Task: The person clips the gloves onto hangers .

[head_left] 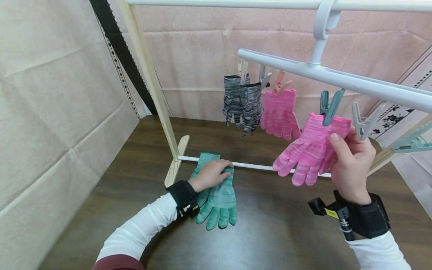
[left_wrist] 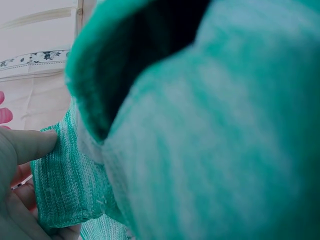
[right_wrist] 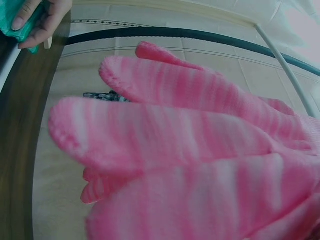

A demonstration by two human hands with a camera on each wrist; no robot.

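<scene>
A green knit glove [head_left: 216, 198] lies on the dark wooden table [head_left: 270, 232], its cuff over the rack's low white bar [head_left: 249, 165]. My left hand [head_left: 212, 174] grips this glove near the cuff; the left wrist view is filled with green glove [left_wrist: 210, 140] and shows my thumb [left_wrist: 30, 142] on the cuff. A pink glove [head_left: 308, 150] hangs from a teal clip [head_left: 329, 107] on the white peg hanger [head_left: 337, 77]. My right hand [head_left: 351, 157] holds its cuff, thumb on the front. In the right wrist view the pink glove [right_wrist: 200, 150] fills the frame.
A second pink glove [head_left: 279, 114] and two grey-black gloves [head_left: 241, 103] hang from clips farther back on the hanger. An empty grey clip [head_left: 364, 122] and a teal clip [head_left: 413, 142] hang to the right. The wooden rack post [head_left: 152, 82] stands left of the gloves.
</scene>
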